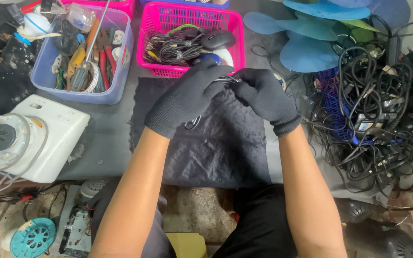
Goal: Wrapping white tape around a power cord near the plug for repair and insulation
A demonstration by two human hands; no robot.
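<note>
Both hands in black knit gloves, brought together above a dark cloth (216,148) spread on the worktop (106,129). Left hand (185,98) and right hand (264,98) pinched on a thin dark cable (194,122), fingertips nearly touching at the middle, a loop of the cable hanging just below the left hand. Whether a plug or a bare end sits between the fingertips: cannot tell, too small and hidden by the gloves.

Just beyond the hands, a pink basket (168,19) holding coiled cables and a black computer mouse (218,39). Beyond the left hand and further out, a pale blue tub (48,71) full of screwdrivers and pliers. Well out to the left, a white appliance housing (48,129) with a round dial part. Out past the right hand, a big tangle of black cords (374,119) over a blue crate, and blue fan blades (307,52) beyond that.

Step in hand, judging by the grip: working one end or one knot of the cable between both sets of fingertips, most likely untangling or coiling it, still early with the loop hanging loose. Next move calls for a steady pinch by one hand while the other draws the slack through, kept clear of the cloth.
</note>
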